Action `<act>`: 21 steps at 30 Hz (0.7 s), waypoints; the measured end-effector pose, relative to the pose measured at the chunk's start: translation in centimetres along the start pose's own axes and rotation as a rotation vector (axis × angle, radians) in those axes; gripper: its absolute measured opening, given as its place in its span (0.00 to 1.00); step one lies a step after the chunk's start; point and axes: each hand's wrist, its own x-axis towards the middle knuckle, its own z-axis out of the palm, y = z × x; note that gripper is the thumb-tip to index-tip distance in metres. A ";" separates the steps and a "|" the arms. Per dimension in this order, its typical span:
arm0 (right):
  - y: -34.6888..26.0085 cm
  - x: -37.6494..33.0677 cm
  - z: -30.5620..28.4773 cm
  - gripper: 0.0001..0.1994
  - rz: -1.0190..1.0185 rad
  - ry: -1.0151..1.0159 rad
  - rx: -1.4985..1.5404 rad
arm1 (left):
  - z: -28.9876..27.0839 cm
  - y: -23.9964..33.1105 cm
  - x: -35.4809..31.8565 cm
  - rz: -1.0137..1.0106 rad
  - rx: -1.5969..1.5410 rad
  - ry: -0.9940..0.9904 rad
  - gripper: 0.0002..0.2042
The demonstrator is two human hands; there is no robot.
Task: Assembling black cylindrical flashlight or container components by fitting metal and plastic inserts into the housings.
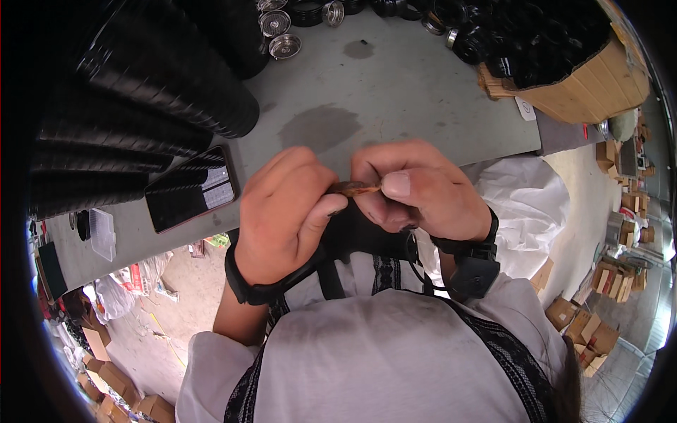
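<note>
My left hand and my right hand are close together in front of my chest, over the near edge of the grey table. Between them is a small, thin brown and orange piece; I cannot make out its kind. The left thumb and curled fingers pinch one end. At the other end, the right thumb presses the tip against the bent fingers. Both hands are closed, and the fingers partly hide the piece. Each wrist wears a black band, the right one with a black box on it.
Tall stacks of black rings fill the left side, beside a dark phone and a clear plastic case. Round metal strainers lie at the back. A cardboard box of black parts stands far right; a white plastic sheet hangs nearer.
</note>
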 end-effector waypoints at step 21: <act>2.4 -0.1 0.7 0.17 -0.249 0.260 -0.335 | 1.3 0.2 -0.8 -0.203 -0.148 0.013 0.05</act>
